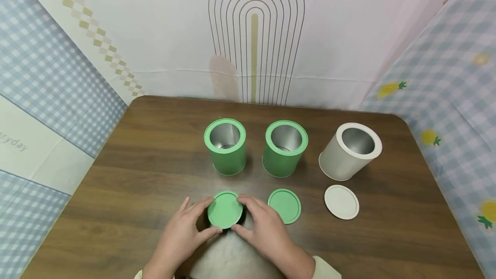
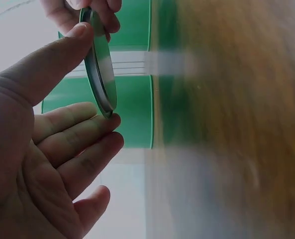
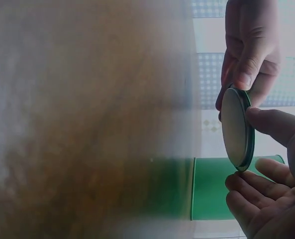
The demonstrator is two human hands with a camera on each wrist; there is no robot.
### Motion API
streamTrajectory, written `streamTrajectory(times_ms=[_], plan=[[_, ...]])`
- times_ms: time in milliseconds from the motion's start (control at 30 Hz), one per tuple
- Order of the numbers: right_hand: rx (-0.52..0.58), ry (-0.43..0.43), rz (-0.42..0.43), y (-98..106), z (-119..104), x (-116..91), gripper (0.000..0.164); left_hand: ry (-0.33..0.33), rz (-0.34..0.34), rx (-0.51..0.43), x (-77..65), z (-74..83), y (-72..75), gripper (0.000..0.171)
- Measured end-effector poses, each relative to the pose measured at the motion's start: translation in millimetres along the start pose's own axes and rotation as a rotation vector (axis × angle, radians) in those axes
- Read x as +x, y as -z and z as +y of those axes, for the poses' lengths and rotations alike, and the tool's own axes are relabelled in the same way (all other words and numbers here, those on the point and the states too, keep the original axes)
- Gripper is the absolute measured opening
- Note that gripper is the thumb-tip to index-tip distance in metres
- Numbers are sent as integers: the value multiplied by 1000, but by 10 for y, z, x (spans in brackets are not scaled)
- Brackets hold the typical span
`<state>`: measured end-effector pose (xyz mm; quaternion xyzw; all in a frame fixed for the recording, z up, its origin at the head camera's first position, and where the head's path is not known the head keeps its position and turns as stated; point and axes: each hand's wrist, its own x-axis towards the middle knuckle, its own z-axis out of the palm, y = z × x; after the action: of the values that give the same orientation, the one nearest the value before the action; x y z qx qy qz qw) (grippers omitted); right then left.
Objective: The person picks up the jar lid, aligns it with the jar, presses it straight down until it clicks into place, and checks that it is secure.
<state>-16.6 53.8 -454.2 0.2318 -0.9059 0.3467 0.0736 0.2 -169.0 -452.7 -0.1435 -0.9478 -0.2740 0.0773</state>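
Observation:
Both hands hold a round green lid by its rim, raised above the table. The left hand pinches its left side between thumb and fingers; the right hand pinches the right side the same way. In the left wrist view the lid is tilted almost edge-on, and its silvery underside shows in the right wrist view. Behind it stand an open green can and a second open green can. Another green lid lies flat just right of the right hand.
An open white can stands at the right of the row, with a white lid lying in front of it. The brown wooden table reaches back to a white patterned cloth. Checked cloth hangs along the right side.

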Motion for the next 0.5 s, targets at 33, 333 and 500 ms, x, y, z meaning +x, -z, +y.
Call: streamTrajectory(times_ms=[33,333,500], plan=[[0,-5,9,0,5,4,59,-1,5,-1,8,9,-4,70],[30,-12,56,26,23,13,63,-19,52,-17,33,66,-5,73],[52,-10,71,49,14,20,63,-47,90,-9,33,80,5,73]])
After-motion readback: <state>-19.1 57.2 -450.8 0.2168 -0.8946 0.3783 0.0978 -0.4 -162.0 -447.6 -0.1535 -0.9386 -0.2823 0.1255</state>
